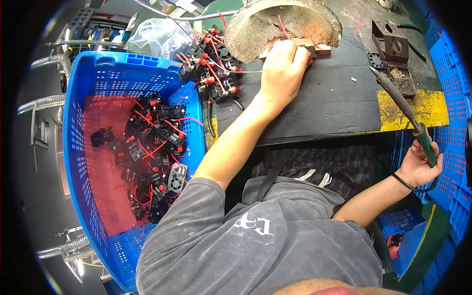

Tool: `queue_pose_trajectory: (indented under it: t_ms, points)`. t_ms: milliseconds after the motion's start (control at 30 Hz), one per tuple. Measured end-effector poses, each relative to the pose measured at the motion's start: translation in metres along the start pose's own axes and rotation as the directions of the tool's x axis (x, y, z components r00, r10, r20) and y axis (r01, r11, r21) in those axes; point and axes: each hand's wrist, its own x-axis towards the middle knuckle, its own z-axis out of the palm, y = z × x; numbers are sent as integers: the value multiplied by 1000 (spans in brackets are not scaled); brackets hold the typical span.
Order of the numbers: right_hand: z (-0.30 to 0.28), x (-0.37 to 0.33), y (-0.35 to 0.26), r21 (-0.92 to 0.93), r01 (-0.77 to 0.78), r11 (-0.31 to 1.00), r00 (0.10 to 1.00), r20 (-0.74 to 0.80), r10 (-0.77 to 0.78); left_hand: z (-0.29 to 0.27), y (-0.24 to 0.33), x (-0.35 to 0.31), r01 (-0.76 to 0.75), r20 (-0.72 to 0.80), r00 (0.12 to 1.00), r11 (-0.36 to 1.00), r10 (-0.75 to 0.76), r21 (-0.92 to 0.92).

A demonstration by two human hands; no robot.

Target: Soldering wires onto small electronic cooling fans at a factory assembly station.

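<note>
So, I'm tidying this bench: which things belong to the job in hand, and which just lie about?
Job in hand:
- soldering iron in the right hand
- brown block at the left hand
- probably fan units in the blue basket

Apparently lying about:
- clear plastic bag
- white scrap

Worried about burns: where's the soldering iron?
At the head view's right, the soldering iron is in the right hand, its tip appearing near a small fan.

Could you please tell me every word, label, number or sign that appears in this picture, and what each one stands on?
White blackletter-style lettering on the faded grey short-sleeved cotton-like T-shirt: large and clear, but I won't copy it out.
Pale writing-like marks on the dark upright surface at upper left: too small and blurred to read.
I can make out no other text.
</note>
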Motion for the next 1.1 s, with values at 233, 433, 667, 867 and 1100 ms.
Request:
queue_pose_trajectory:
  t_ms: [233, 433, 667, 867, 1100]
  points:
    - [3, 1, 2, -29, -7, 1000, 1000, 2, 7, -16, 13, -14, 75, 88, 994, 987, -63, -142]
    - [-1, 5, 1, -10, -60, 998, 993, 101, 61, -28, 3, -17, 136, 32, 991, 985, -134, -102]
    - [5, 4, 6, 33, -64, 997, 996, 56, 62, -48, -14, -28, 325, 223, 926, 944, -305, -56]
    - [12, 2, 6, -11, -50, 999, 998, 23, 50, -67, -39, -51, 96, 340, 926, 973, -165, 211]
    - [26, -2, 13, -95, -33, 995, 999, -25, 30, -76, -54, -56, 78, 279, 958, 996, -65, -36]
